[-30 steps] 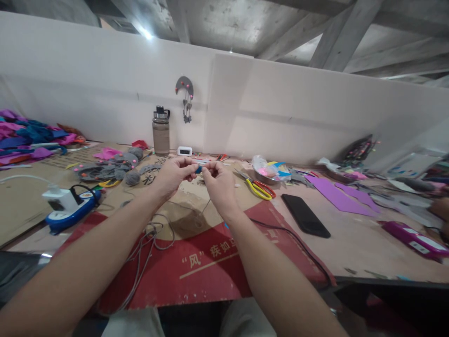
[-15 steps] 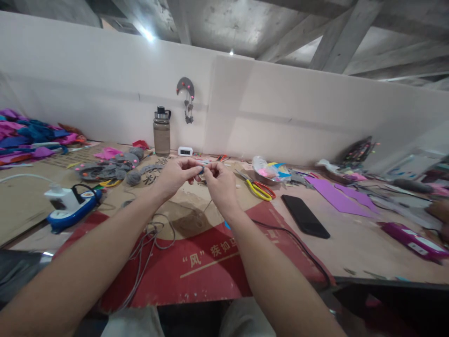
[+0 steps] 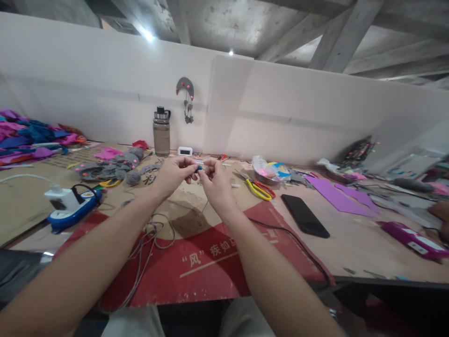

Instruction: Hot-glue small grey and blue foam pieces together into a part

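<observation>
A small dark blue piece (image 3: 199, 168), perhaps felt, shows between my hands above the middle of the table. The thumb and fingers of my left hand (image 3: 175, 175) pinch it from the left. My right hand (image 3: 216, 182) is closed at its other side, thumb tip against it. Thin grey cord (image 3: 152, 236) lies in loose loops below my left forearm, and a strand runs up towards my right hand. Under my hands is a red and brown board (image 3: 210, 276) with printed characters.
Yellow-handled scissors (image 3: 259, 191), a bowl of scraps (image 3: 268, 175) and a black phone (image 3: 304, 215) lie to the right, with purple sheets (image 3: 338, 194) beyond. On the left are a blue power strip (image 3: 73, 210), grey felt pieces (image 3: 101, 168) and a bottle (image 3: 162, 135).
Both hands have shifted slightly left. The fingers of my right hand have lifted and loosened a little, and more of the blue piece shows between the hands.
</observation>
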A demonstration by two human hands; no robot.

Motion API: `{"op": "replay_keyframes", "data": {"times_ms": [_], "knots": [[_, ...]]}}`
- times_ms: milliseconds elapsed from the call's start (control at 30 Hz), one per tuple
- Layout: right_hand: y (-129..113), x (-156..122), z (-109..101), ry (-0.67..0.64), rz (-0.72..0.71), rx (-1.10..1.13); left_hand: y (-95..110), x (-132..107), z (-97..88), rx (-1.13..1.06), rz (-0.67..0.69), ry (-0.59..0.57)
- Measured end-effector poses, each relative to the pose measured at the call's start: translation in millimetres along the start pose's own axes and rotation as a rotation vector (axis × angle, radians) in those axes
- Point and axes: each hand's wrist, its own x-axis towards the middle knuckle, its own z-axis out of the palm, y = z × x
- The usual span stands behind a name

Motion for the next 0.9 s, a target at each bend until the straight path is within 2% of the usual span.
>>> {"op": "replay_keyframes", "data": {"times_ms": [467, 700, 900], "knots": [[0.8, 2.2, -6.2, 0.018, 0.005, -0.081, -5.5, 0.2, 1.0, 0.131, 0.024, -0.048], [-1.5, 2.4, -8.1, 0.025, 0.0, -0.125, -2.7, -1.2, 1.2, 0.0, -0.043, -0.11], [-1.5, 1.4, -7.0, 0.015, -0.007, -0.127, -4.2, -0.4, -2.2, 0.183, 0.063, -0.118]]}}
